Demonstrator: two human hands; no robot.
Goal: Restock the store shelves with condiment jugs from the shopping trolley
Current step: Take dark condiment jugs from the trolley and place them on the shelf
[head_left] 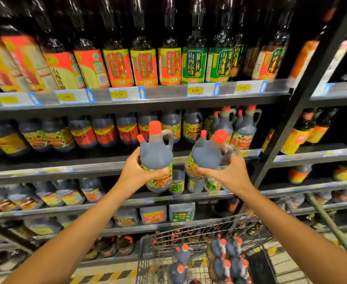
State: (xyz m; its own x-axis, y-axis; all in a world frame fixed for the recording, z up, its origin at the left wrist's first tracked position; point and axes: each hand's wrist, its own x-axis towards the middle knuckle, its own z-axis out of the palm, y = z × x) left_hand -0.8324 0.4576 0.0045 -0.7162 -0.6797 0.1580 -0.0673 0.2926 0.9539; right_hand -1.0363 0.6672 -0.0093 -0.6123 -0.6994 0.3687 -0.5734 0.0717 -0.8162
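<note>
Two dark jugs with red caps are held up in front of the shelves, one in each hand. The left jug is held upright, gripped around its labelled lower body by the left hand, with the thumb wrapped across the front of the label. The right jug is tilted slightly to the left and is gripped by the right hand, whose fingers are curled around the lower body beside the handle. The two jugs are held near each other but apart, at the level of the middle shelf.

On that shelf, a row of similar dark jugs with red and yellow labels is lined up, and further red-capped jugs are stood at its right end. Above, tall dark bottles with red, yellow and green labels are ranged behind a rail of price tags.

Below the arms, the wire shopping trolley is seen at the bottom of the view, with more red-capped jugs packed inside it.
</note>
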